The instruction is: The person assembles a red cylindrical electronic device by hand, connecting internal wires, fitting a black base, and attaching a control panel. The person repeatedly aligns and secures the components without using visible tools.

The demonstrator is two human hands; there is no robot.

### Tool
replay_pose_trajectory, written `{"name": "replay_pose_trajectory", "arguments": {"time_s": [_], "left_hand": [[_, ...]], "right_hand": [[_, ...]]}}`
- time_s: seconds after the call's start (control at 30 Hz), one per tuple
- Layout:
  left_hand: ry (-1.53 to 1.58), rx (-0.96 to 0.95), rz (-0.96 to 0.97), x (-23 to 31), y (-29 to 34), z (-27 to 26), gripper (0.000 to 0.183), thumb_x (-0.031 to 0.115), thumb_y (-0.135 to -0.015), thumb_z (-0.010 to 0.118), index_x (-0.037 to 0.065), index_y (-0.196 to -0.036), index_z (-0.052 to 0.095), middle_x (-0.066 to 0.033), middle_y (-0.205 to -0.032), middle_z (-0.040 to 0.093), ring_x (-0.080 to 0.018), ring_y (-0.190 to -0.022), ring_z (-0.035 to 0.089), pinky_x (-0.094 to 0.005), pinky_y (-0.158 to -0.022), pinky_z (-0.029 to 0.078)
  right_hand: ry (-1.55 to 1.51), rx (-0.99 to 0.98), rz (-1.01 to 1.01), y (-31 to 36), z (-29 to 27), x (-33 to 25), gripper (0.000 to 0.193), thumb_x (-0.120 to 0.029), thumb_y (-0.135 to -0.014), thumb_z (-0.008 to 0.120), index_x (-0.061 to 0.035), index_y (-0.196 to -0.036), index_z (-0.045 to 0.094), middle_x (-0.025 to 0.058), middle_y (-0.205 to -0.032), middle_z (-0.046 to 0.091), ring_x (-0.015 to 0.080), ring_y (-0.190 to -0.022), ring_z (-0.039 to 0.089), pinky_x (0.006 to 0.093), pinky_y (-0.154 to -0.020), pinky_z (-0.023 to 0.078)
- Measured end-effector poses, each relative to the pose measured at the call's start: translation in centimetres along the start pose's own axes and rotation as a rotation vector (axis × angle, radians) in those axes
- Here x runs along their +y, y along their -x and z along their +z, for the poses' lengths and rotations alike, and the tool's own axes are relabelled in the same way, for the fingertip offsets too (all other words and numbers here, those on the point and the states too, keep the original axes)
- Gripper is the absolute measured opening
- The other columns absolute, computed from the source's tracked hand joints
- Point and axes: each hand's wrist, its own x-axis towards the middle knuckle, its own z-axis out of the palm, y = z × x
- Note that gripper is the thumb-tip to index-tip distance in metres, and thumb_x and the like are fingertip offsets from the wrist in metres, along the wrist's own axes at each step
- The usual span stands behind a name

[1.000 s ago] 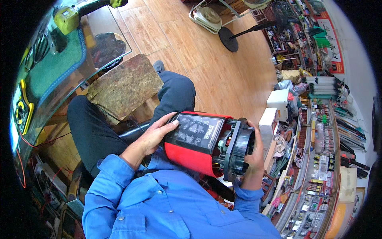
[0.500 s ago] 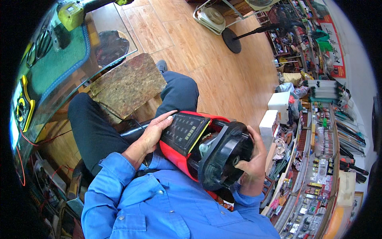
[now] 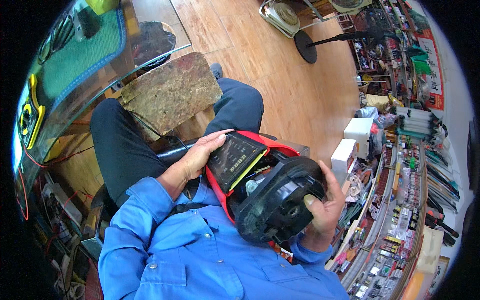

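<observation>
Red and black, the appliance (image 3: 252,187) is tilted, right at the centre of the frame, and both hands are on it! Left hand (image 3: 196,158) has its grip closed over the panel (image 3: 234,157) end; right hand (image 3: 325,212) has its grip round the base (image 3: 280,210), thumb on the underside, fingers at the rim. Between panel and base, innards show! Over at upper left, a mottled slab (image 3: 170,87) lies near the glass counter (image 3: 150,62); upper right, a fan (image 3: 337,38).

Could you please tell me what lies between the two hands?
The head view shows a red-and-black appliance between the left hand and right hand.
</observation>
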Motion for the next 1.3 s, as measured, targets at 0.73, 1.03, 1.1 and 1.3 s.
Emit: {"name": "replay_pose_trajectory", "arguments": {"time_s": [0.73, 1.03, 1.1, 1.3], "left_hand": [[0.058, -0.074, 0.035, -0.6, -0.4, -1.1, 0.054, 0.038, -0.120, 0.063, 0.007, -0.164, 0.064, -0.0078, -0.149, 0.077, -0.0187, -0.131, 0.073, -0.0376, -0.116, 0.057], [0.024, -0.084, 0.037, -0.8, -0.8, -1.4, 0.049, 0.033, -0.122, 0.061, 0.007, -0.163, 0.065, -0.0078, -0.147, 0.077, -0.0192, -0.130, 0.074, -0.0376, -0.115, 0.058], [0.011, -0.080, 0.043, -0.8, -0.8, -1.3, 0.048, 0.033, -0.122, 0.060, 0.008, -0.162, 0.065, -0.0076, -0.147, 0.077, -0.0192, -0.130, 0.074, -0.0377, -0.115, 0.058], [0.016, -0.059, 0.026, -0.2, -0.4, -0.1, 0.045, 0.032, -0.123, 0.060, 0.007, -0.160, 0.067, -0.0056, -0.139, 0.079, -0.0164, -0.122, 0.075, -0.0362, -0.111, 0.060]], "right_hand": [[-0.177, 0.067, -0.181, -0.5, 4.0, 0.5, 0.093, -0.011, -0.084, 0.081, 0.0145, -0.166, 0.048, 0.0465, -0.161, 0.057, 0.0482, -0.150, 0.064, 0.0545, -0.129, 0.049], [-0.103, 0.077, -0.106, -1.1, 2.3, 1.4, 0.096, -0.014, -0.077, 0.078, 0.0140, -0.164, 0.050, 0.0451, -0.159, 0.059, 0.0470, -0.148, 0.066, 0.0532, -0.127, 0.052], [-0.112, 0.074, -0.091, -1.4, 2.2, 1.4, 0.095, -0.014, -0.076, 0.078, 0.0137, -0.163, 0.051, 0.0424, -0.158, 0.062, 0.0444, -0.145, 0.068, 0.0517, -0.127, 0.053], [-0.093, 0.097, -0.073, -2.0, 0.5, 2.5, 0.095, -0.015, -0.073, 0.077, 0.0131, -0.161, 0.055, 0.0280, -0.149, 0.072, 0.0347, -0.134, 0.075, 0.0461, -0.121, 0.057]]}}
